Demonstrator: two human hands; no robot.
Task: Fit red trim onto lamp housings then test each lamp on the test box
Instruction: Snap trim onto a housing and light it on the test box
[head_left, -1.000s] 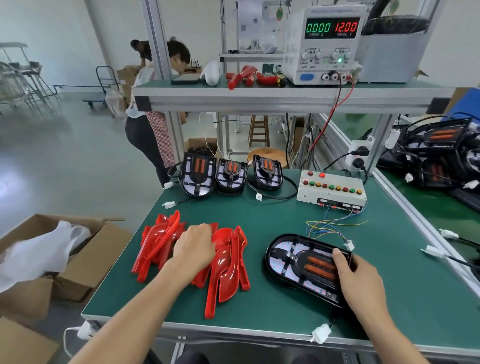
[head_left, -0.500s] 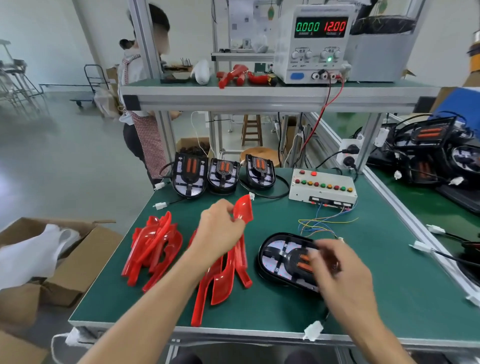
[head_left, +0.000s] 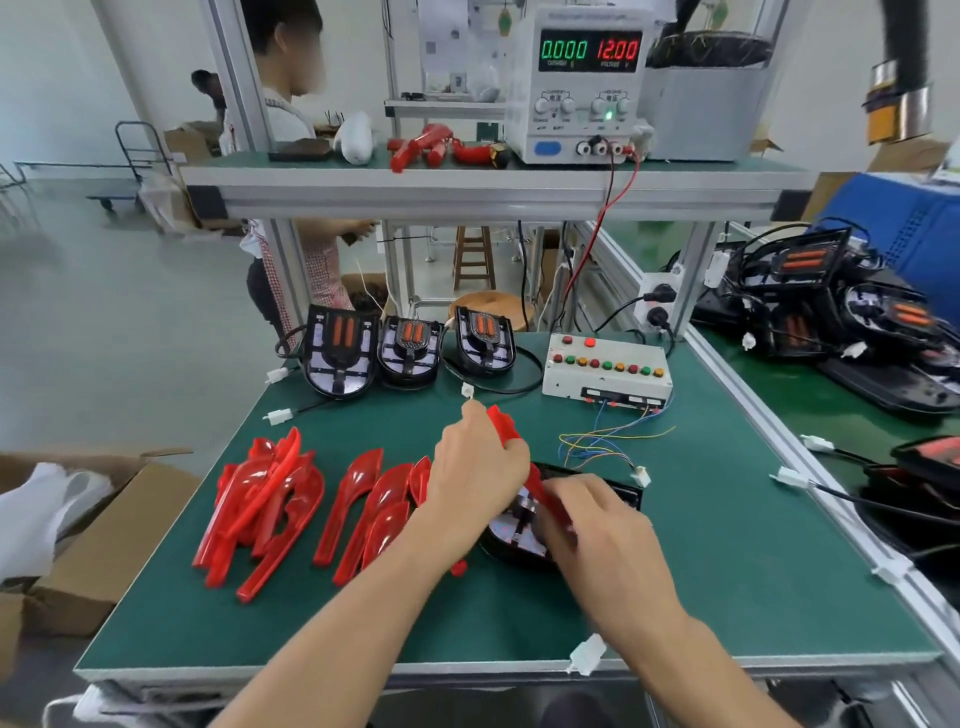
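The left hand (head_left: 475, 470) curls around a red trim (head_left: 506, 428) and holds it over the lamp housing (head_left: 519, 535). The trim's long side slants from the far left down toward the near right. The right hand (head_left: 597, 530) pinches its low end. The housing lies near the table's (head_left: 727, 571) front edge, close to the middle.

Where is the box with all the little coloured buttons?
In the head view, the white test box with coloured buttons sits at the green table's back right, right of three black lamp housings.

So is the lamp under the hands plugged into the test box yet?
No, the test box wires end in a loose white connector beside the lamp housing.
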